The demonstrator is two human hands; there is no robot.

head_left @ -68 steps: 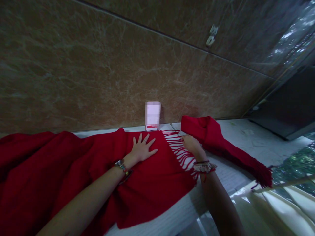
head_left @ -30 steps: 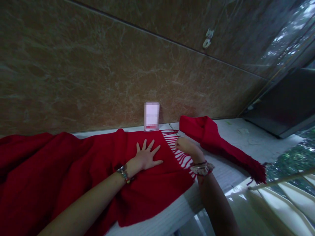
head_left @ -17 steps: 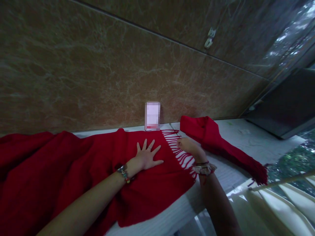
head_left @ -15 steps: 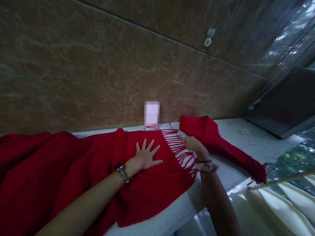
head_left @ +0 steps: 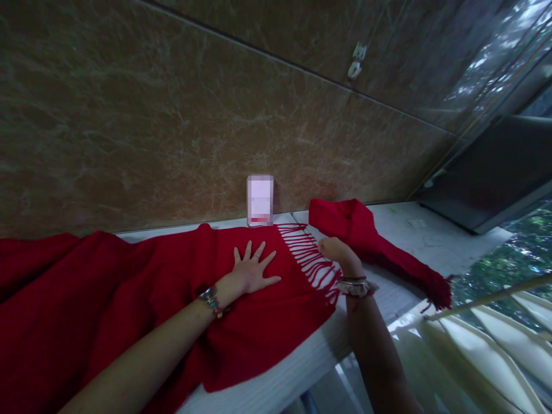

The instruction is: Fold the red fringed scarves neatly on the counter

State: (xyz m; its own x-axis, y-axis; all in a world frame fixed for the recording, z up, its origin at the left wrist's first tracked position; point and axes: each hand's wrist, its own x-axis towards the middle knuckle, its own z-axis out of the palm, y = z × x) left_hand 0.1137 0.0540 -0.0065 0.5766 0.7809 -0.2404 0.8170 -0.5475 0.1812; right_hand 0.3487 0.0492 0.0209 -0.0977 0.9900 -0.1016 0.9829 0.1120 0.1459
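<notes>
A wide red fringed shawl (head_left: 250,345) is spread along a white counter, bunched in folds toward the left. My left hand (head_left: 252,273) lies flat on it, fingers spread, a ring on one finger. At its right end, a row of red tassels (head_left: 302,247) fans out over the white surface. My right hand (head_left: 338,253) is closed at the tassel tips, fingers curled under; what they hold, if anything, is hidden. Just beyond that hand lies a folded red scarf (head_left: 362,227), its dark fringed end trailing right.
A phone (head_left: 260,201) with a blurred screen leans upright against the brown marbled wall (head_left: 172,126). A white fitting (head_left: 357,61) hangs on the wall. Toward the right are a dark box-like appliance (head_left: 483,172) and a cream slatted railing (head_left: 495,339) beside the counter (head_left: 276,379).
The camera view has shifted slightly, moving everything a little left in the picture. Both hands keep nearly the same places on the shawl and at its tassels.
</notes>
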